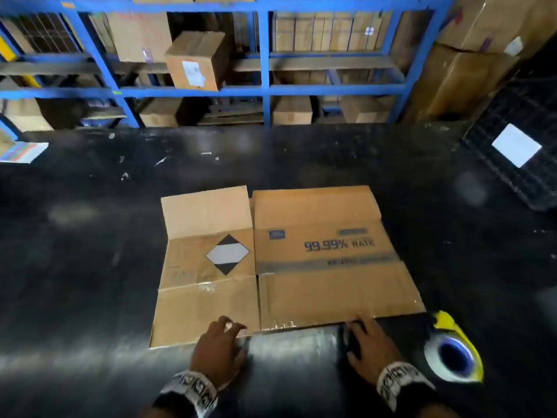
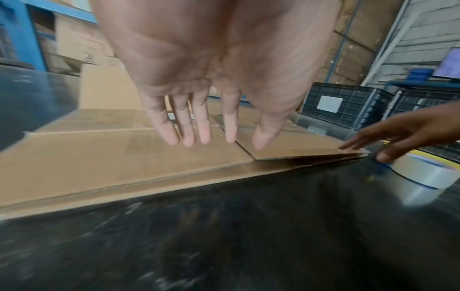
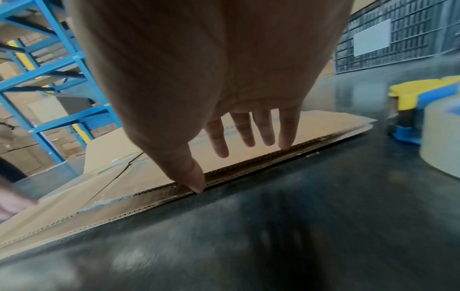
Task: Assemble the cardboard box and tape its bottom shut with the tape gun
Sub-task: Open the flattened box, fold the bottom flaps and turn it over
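A flattened brown cardboard box [image 1: 286, 260] lies on the black table [image 1: 90, 251], its flaps spread out, a diamond label on the left panel. My left hand [image 1: 221, 342] hovers at the box's near edge [image 2: 149, 177], fingers [image 2: 189, 128] straight and holding nothing. My right hand [image 1: 366, 337] reaches to the near edge of the right flap [image 3: 248, 169]; its thumb tip [image 3: 196, 183] touches the corrugated edge and the other fingers stay extended above it. The yellow and blue tape gun [image 1: 455, 351] with a clear tape roll [image 3: 443, 141] lies just right of my right hand.
Blue metal shelving [image 1: 263, 70] loaded with cardboard boxes stands behind the table. A black plastic crate [image 1: 518, 146] with a white label sits at the far right. A colourful paper [image 1: 22, 152] lies at the table's far left.
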Motion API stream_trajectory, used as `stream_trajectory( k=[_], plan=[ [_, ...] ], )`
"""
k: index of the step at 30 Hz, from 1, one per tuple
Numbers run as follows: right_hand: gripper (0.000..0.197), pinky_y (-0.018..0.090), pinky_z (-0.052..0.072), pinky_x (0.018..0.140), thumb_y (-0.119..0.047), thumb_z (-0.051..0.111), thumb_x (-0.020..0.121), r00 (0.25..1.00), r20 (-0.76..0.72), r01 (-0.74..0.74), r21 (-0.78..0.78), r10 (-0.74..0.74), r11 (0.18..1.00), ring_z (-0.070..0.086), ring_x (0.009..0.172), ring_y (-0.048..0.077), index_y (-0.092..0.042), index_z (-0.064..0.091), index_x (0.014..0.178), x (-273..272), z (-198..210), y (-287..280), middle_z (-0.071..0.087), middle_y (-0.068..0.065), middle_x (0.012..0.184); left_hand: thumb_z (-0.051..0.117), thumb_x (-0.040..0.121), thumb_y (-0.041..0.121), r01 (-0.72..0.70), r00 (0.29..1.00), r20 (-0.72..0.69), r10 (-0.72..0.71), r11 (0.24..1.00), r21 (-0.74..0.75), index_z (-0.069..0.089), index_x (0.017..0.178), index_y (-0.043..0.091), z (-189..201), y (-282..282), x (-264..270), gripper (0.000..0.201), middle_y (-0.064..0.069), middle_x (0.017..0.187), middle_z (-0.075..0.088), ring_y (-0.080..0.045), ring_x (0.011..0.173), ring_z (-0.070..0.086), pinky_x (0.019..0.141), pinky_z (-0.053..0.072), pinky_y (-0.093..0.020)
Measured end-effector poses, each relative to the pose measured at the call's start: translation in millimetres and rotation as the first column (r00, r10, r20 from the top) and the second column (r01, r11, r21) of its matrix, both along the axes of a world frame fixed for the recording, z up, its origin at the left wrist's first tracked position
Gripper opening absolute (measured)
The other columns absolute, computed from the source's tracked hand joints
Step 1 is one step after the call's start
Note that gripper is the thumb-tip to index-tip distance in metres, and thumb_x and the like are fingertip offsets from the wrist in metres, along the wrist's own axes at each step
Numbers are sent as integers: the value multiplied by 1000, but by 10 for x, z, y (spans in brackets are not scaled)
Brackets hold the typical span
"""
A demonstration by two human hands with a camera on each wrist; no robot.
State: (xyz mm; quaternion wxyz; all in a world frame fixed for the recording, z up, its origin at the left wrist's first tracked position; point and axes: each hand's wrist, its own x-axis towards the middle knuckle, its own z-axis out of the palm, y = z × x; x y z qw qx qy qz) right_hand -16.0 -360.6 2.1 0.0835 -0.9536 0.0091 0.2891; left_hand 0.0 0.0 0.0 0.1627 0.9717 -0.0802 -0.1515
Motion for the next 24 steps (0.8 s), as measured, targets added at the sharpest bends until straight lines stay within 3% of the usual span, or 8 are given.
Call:
stream_trajectory(
  k=[2, 5, 10, 14, 19, 24],
  plan=[
    [77, 43, 25, 120, -48, 54, 87, 1000, 15, 8, 19, -8, 1000, 11, 153, 30, -29, 24, 155, 153, 23, 27, 6, 5, 166, 61, 85, 49, 57, 997, -41, -58, 998, -5, 59, 135, 32, 7, -236, 142, 53, 1, 137, 53, -24, 122, 56, 98, 52, -39],
    [77, 49, 29, 118, -41, 65, 85, 997, 74, -11, 19, 9, 1000, 10, 152, 33, -33, 26, 151, 333, -12, 52, 5, 6, 167, 66, 81, 48, 122, 991, -63, -122, 993, -9, 54, 140, 30, -43, -555, 230, 63, -5, 145, 48, -29, 130, 52, 100, 51, -43],
    [96, 50, 16, 121, -44, 69, 82, 992, 111, -58, -8, 58, 998, 4, 154, 35, -28, 11, 156, 507, -209, -9, 0, 10, 168, 69, 79, 54, 196, 978, -75, -194, 980, 21, 38, 154, 31, -194, -979, 303, 85, -12, 165, 31, -35, 148, 35, 114, 42, -53],
    [106, 53, 16, 120, -45, 77, 74, 986, 125, -106, -38, 110, 994, 4, 153, 36, -29, 10, 155, 692, -338, -78, 0, 12, 167, 70, 77, 55, 215, 974, -83, -210, 975, 58, 28, 161, 30, -340, -1242, 456, 98, -13, 170, 20, -37, 156, 21, 123, 29, -55],
    [94, 54, 25, 117, -42, 79, 73, 990, 121, -70, 6, 69, 998, 12, 152, 35, -31, 22, 147, 888, -373, -126, 11, 11, 165, 67, 80, 57, 218, 974, -79, -210, 970, 104, 14, 163, 35, -476, -1491, 589, 101, -10, 173, 7, -34, 159, 8, 126, 17, -58],
    [85, 50, 27, 112, -50, 73, 71, 986, 130, -110, 33, 104, 993, 16, 147, 29, -34, 32, 144, 916, -248, -165, 20, 3, 158, 63, 83, 52, 205, 978, -57, -201, 974, 91, 11, 164, 39, -484, -1550, 663, 97, -8, 172, 8, -33, 160, 6, 126, 12, -63]
  ],
)
